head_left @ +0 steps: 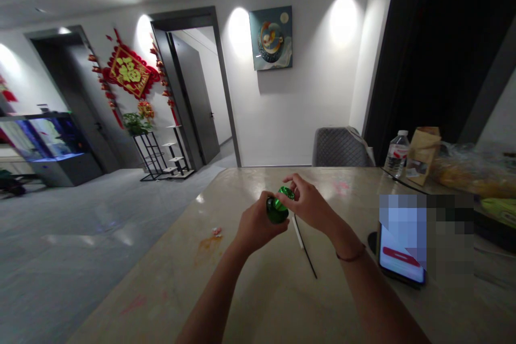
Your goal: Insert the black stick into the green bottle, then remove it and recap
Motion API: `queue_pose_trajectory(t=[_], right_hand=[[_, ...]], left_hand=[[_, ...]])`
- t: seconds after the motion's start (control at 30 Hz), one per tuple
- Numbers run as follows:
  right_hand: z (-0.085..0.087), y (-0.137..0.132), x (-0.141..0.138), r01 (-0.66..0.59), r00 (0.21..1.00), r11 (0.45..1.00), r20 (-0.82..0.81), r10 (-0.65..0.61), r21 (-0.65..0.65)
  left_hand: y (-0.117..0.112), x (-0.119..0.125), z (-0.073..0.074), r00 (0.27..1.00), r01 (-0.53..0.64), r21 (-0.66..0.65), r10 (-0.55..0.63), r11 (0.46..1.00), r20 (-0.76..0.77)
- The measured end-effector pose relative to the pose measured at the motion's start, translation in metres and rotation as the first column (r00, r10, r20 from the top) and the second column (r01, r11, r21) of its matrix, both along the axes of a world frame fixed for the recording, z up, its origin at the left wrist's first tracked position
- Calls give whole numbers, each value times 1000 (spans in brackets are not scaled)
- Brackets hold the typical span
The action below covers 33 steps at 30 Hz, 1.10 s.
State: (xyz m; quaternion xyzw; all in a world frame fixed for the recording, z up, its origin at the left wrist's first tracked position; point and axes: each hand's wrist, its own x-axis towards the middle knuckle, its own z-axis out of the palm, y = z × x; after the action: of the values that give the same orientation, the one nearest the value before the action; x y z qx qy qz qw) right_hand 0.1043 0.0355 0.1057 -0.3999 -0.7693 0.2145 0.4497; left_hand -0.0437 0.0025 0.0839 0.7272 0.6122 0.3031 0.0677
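Observation:
My left hand (253, 224) is wrapped round a small green bottle (276, 210), held above the beige table (226, 285). My right hand (307, 202) pinches the bottle's green cap (286, 192) with thumb and fingers. Both hands meet over the middle of the table. A thin white and black stick (303, 242) lies on the table just under my right wrist.
A phone (402, 247) stands propped at the right. Behind it are a water bottle (396, 153), a paper bag (422, 155) and plastic-wrapped food (471, 169). A grey chair (341, 147) stands at the far edge. An orange stain (208, 242) marks the tabletop on the left.

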Motion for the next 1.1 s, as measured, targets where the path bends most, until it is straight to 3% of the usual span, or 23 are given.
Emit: queue_pose_trajectory(t=[0.17,0.37,0.57,0.8,0.93,1.1], right_hand=[[1,-2,7,-165,986,986,-5,165,-18],[-3,2,5,-63,998,998,-13,63,10],[2,-2,11,-191,981,980,-40,188,-62],[-4,5,1,58,998,998,21,-58,-20],[-5,7,1,-39,999,999,26,38,31],[-3,3,9,-106,994,994,12,106,-23]], left_hand=[[1,0,-1,999,22,2,-22,1000,41],[2,0,-2,999,22,-14,-22,1000,35],[1,1,-2,999,27,-39,-26,999,40],[0,7,-4,1000,-1,-57,0,998,-19],[1,7,-3,1000,1,-56,-2,998,-23],[2,4,-3,999,20,-40,-19,999,27]])
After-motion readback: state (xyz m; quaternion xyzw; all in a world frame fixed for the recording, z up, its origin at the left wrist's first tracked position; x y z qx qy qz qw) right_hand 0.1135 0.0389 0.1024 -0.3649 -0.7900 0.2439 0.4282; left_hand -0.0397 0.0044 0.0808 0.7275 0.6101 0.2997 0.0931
